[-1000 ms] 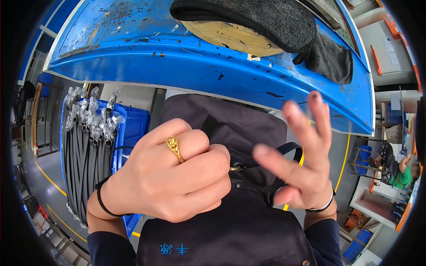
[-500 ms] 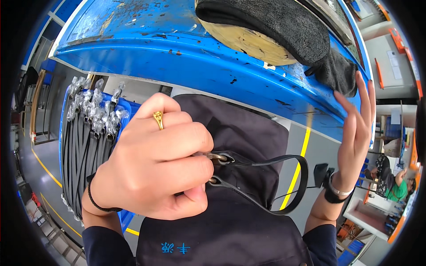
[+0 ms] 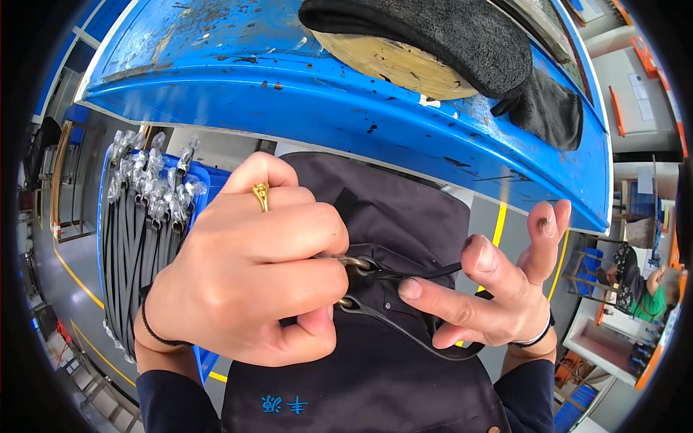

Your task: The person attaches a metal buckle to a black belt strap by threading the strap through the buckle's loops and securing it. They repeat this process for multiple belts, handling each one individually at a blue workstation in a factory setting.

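Observation:
My left hand (image 3: 253,270), with a gold ring on one finger, is closed in a fist around the end of a narrow black strap (image 3: 393,324). Brass-coloured metal rings (image 3: 356,263) stick out from between its fingers, joined to the strap ends. To the right, the strap bends into a loop. Over that loop hovers my right hand (image 3: 505,303), fingers apart and fingertips darkly smudged. Its index finger and thumb are close to the strap; whether they touch it I cannot tell. A dark apron (image 3: 346,393) lies beneath both hands.
Ahead stands a blue, stained workbench (image 3: 289,105) bearing a round yellowish block (image 3: 393,65) and a black fuzzy cloth (image 3: 447,40). On the left, many black straps (image 3: 137,267) with plastic-wrapped clasps hang over a blue bin (image 3: 216,180). A person in green (image 3: 653,299) is far right.
My right hand has come down and left from the cloth at the bench edge to the strap loop. The left hand keeps its grip, nearly still.

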The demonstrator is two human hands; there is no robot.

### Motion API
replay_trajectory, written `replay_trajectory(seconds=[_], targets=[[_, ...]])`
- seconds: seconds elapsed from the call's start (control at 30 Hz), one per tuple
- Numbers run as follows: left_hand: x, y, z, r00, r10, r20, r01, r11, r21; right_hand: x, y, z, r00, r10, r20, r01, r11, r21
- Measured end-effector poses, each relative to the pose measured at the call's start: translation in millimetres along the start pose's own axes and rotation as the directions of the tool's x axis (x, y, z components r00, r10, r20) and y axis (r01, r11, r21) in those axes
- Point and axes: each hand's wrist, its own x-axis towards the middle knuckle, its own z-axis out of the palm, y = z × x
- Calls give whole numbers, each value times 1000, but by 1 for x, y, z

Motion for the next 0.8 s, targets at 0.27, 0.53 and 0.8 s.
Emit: replay_trajectory(seconds=[0.27,0.53,0.8], targets=[[-4,-2,4,993,83,-83,-80,996,43,-12,31,1,770,562,-302,-414,801,433],[-6,1,6,977,173,-125,-149,972,183,-26,75,17,727,663,-177,-680,731,-52],[-1,2,7,984,159,-78,-143,972,184,-9,1,0,951,308,34,-287,831,476]])
